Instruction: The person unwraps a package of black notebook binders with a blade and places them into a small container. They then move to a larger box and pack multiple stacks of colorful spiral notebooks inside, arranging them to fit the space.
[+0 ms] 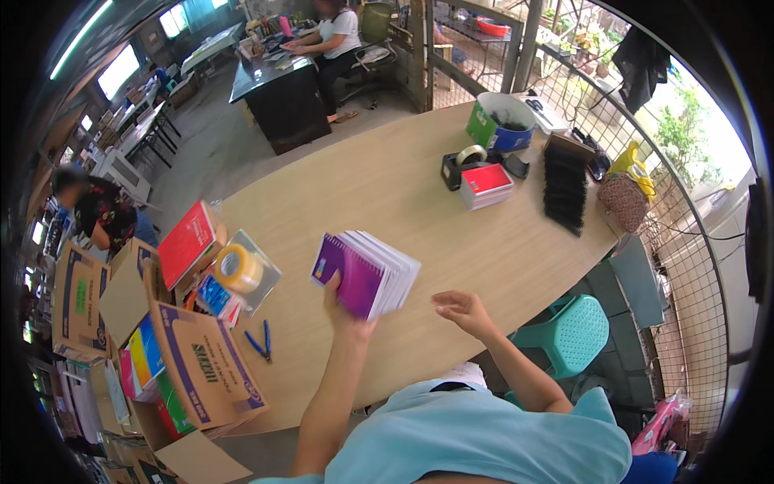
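A stack of spiral notebooks (367, 273) with a purple front cover is held up over the table. My left hand (345, 310) grips it from the near left, thumb across the purple cover; the fingers behind are hidden. To the right of the stack, apart from it, my right hand (461, 310) holds nothing, its fingers loosely stretched toward the notebooks. Left of my left hand, blue-handled pliers (260, 342) lie on the wooden table (322, 187).
At left stands an open cardboard box (205, 367) of colourful notebooks, beside a yellowish tape roll (239, 268) and a red notebook (188, 244). Far right hold a red-topped notebook stack (487, 185), tape dispenser (454, 171), green-blue tub (492, 121) and black brush (564, 187). A teal stool (571, 331) stands right.
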### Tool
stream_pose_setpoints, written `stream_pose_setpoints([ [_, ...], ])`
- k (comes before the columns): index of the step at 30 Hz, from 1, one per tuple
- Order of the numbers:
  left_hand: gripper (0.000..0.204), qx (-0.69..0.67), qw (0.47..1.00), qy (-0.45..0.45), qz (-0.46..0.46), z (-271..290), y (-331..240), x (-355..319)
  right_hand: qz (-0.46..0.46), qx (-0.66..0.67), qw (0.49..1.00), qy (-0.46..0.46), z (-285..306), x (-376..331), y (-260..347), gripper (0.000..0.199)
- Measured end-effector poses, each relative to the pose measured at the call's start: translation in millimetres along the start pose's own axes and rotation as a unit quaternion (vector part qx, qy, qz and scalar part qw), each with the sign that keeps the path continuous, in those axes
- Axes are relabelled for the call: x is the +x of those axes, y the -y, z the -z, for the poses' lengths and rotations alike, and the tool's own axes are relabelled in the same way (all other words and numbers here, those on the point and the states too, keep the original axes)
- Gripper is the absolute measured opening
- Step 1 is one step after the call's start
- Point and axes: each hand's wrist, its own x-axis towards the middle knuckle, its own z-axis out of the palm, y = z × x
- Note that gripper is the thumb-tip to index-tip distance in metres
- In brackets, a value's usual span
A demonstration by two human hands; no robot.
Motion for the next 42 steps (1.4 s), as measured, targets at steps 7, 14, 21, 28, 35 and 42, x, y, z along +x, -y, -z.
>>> stream_pose_setpoints([
  [7, 0.051, 0.039, 0.989, -0.139, -0.022, 40.8, 135.2, 227.2, -0.050, -0.539, 0.787, -0.296, 110.3, 6.8, -114.5, 0.087],
  [14, 0.047, -0.009, 0.947, -0.267, -0.177, 39.2, 221.1, 319.2, -0.089, -0.517, 0.808, -0.268, 113.3, 9.3, -108.9, 0.087],
  [21, 0.072, -0.036, 0.939, -0.295, -0.171, 50.6, 240.1, 339.9, -0.094, -0.514, 0.816, -0.247, 110.4, 13.9, -100.8, 0.086],
  [28, 0.095, -0.019, 0.923, -0.364, -0.123, 17.4, 274.4, 334.0, -0.107, -0.532, 0.798, -0.263, 118.8, 13.3, -102.2, 0.084],
  [35, 0.057, 0.132, 0.970, -0.186, -0.078, 44.3, 213.7, 262.4, -0.065, -0.529, 0.815, -0.227, 94.2, 7.0, -97.6, 0.079],
  [42, 0.083, 0.395, 0.891, 0.187, 0.124, -30.1, -57.5, -58.6, -0.056, -0.451, 0.793, -0.407, 90.9, 43.0, -118.6, 0.070],
])
